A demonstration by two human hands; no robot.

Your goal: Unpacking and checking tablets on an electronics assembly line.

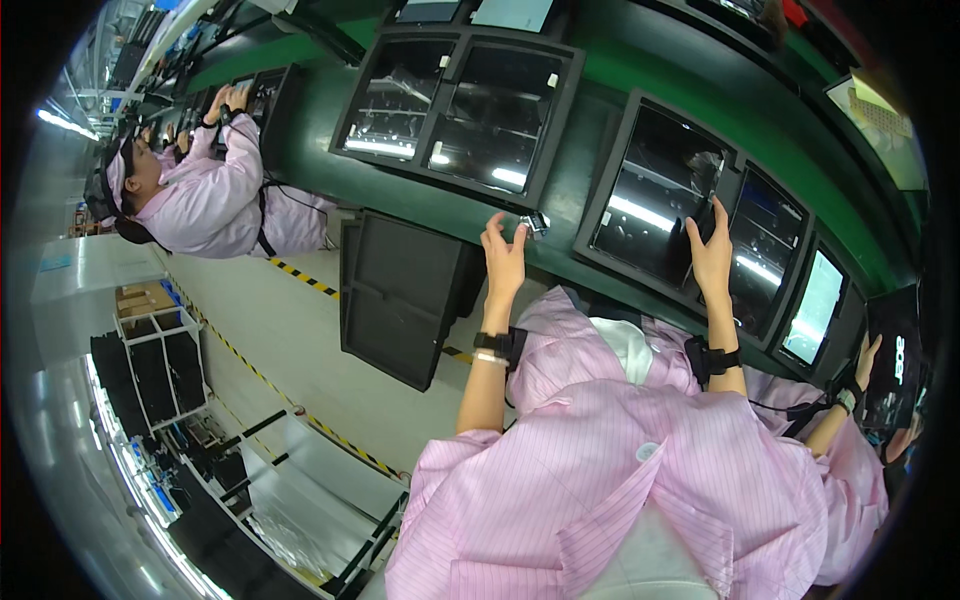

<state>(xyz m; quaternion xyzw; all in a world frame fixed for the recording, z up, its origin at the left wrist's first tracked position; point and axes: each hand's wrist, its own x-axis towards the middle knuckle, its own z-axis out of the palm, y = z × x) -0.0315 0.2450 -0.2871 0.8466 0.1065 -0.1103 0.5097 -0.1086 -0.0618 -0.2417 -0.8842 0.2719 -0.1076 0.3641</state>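
Observation:
My right hand [711, 262] is over a black two-compartment tray [735, 165], thumb and fingers apart. Its fingertips are at the right part of a glossy dark flat panel [655, 205], beside the divider; whether they touch it I cannot tell. A second glossy dark panel [765, 245] lies in the compartment to the right. My left hand [504, 268] is raised at the bench's near edge with its fingers spread and curved. Just beyond its thumb is a small shiny silvery thing [537, 225], too small to name. Black bands are on both wrists.
Another black tray [455, 115] with two dark panels stands left on the green bench [310, 150]. A lit screen [813, 305] is at right. Black trays [400, 290] lean below the bench. One co-worker [225, 190] sits left; another's hand [868, 360] shows right.

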